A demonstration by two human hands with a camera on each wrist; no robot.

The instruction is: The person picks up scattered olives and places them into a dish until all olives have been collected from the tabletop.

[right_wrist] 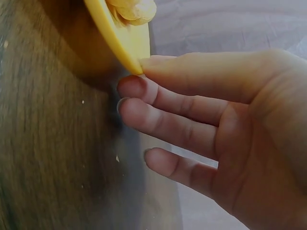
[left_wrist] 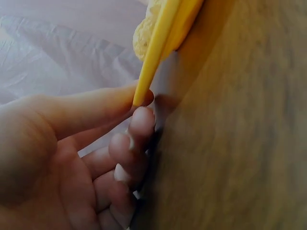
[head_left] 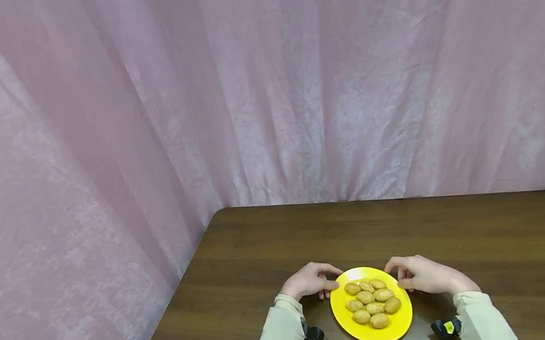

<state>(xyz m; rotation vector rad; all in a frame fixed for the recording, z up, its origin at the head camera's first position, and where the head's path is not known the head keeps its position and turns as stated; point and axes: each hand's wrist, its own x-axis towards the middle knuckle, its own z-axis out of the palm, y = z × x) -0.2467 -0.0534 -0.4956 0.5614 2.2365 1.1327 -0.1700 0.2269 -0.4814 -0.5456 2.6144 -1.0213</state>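
Observation:
A round yellow plate (head_left: pixel 341 319) bears several tan, oval, ridged pieces that look like walnuts (head_left: pixel 375 307). At the plate's upper left edge my left hand (head_left: pixel 310 281) pinches the rim, thumb above and fingertips beneath. The left wrist view shows the rim (left_wrist: pixel 154 62) between thumb and fingers, the other fingers loosely bent. On the opposite side my right hand (head_left: pixel 427 275) pinches the rim too. In the right wrist view its thumb (right_wrist: pixel 192 72) lies on the rim and the fingers are below. Whether the plate's base touches the table cannot be told.
Beneath is a dark brown wooden table (head_left: pixel 252 253) with rounded far corners. Pink curtains (head_left: pixel 262 91) hang behind it and along its left side. Black wrist cameras (head_left: pixel 314 338) sit under both sleeves, close to the tabletop.

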